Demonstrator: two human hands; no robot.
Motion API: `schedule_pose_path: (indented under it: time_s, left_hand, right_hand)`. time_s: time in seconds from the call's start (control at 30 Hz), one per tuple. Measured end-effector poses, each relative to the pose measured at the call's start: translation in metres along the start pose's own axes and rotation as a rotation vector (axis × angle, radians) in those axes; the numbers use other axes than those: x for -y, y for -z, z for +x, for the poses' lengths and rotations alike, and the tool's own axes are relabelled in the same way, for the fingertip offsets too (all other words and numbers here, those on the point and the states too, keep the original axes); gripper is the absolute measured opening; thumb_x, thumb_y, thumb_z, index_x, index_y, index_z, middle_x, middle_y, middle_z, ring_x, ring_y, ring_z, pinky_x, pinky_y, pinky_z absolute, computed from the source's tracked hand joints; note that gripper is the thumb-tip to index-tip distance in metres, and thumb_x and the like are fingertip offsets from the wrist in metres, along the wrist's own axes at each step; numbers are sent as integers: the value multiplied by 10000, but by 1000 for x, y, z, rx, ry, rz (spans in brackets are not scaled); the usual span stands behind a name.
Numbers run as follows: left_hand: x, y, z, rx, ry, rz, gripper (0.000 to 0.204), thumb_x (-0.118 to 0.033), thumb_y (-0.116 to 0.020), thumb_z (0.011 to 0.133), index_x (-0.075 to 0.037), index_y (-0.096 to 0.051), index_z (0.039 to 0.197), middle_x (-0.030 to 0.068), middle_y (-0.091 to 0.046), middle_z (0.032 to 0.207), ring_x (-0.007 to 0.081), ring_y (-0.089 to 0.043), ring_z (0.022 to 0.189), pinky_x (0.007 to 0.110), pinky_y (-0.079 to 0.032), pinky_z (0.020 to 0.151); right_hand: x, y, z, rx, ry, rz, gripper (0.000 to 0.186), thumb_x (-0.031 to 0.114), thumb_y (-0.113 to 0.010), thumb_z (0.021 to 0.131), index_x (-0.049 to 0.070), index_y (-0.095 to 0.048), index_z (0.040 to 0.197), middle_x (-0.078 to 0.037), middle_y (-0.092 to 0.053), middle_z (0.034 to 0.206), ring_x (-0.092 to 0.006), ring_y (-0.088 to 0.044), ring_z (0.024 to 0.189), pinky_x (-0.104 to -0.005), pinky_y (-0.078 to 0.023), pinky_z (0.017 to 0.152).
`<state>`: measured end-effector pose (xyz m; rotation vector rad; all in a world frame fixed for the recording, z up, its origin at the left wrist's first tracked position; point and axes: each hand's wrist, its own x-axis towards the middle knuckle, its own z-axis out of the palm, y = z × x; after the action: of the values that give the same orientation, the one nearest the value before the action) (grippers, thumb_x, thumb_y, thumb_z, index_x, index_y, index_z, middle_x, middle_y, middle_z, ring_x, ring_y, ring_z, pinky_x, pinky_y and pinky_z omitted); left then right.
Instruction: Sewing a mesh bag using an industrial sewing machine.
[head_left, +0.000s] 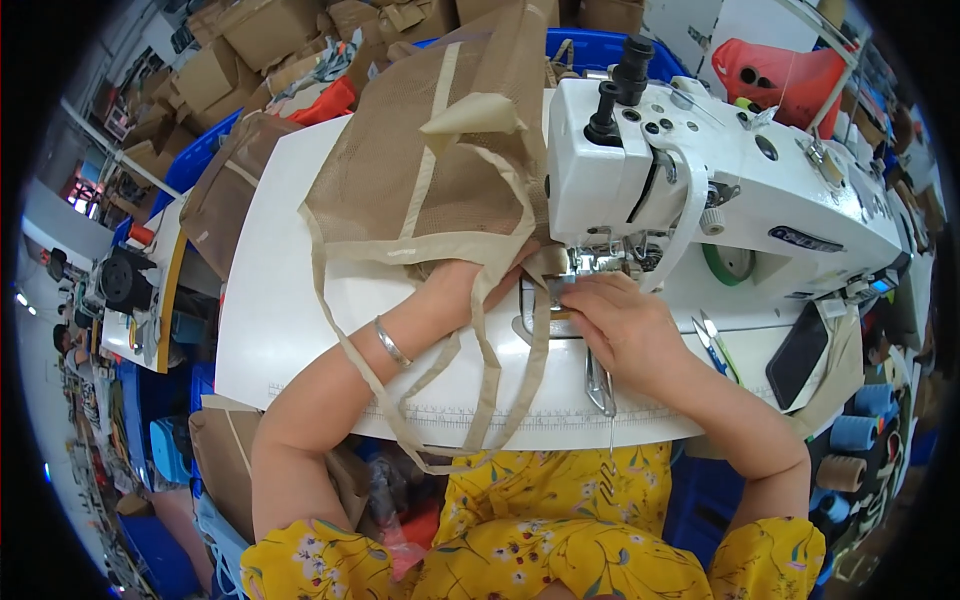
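A brown mesh bag [390, 170] with beige binding and long beige straps [487, 380] lies on the white sewing machine table, its edge running to the machine's needle area. My left hand [465, 290] reaches under the straps and grips the bag's edge just left of the presser foot [572, 265]; its fingertips are partly covered by cloth. Close by the metal plate at the needle, my right hand [630, 322] has its fingers bent and pressed together. What lies under those fingertips is hidden. The white sewing machine [720, 170] stands over the work.
Thread snips [712, 345] and a black phone [797, 356] lie right of my right hand. A metal lever [600, 385] hangs at the table's front edge. Thread spools [853, 433] stand at the far right. Brown bags [235, 190] and cardboard boxes [265, 40] are piled left and behind.
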<state>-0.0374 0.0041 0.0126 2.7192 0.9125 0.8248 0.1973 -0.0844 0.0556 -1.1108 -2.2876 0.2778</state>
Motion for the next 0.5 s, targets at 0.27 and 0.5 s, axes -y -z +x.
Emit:
schedule_pose_path:
  time_s: [0.27, 0.5]
  left_hand:
    - [-14, 8, 0, -56, 101, 43, 306, -19, -705, 761, -81, -673, 1059, 107, -633, 1032, 293, -631, 962, 370, -510, 839]
    - [-11, 13, -4, -156, -2, 14, 329, -28, -670, 802, -92, -642, 1123, 100, -637, 1056, 305, -628, 964, 388, -508, 837]
  right_hand:
    - [-3, -12, 17, 224, 112, -68, 322, 57, -541, 842, -21, -588, 1150, -141, -611, 1199, -295, -574, 1139, -385, -525, 878]
    - [11, -26, 33, 492, -21, -215, 538, 317, -604, 892, -87, -533, 1240, -229, -507, 1320, -359, -458, 1266, -427, -323, 1123]
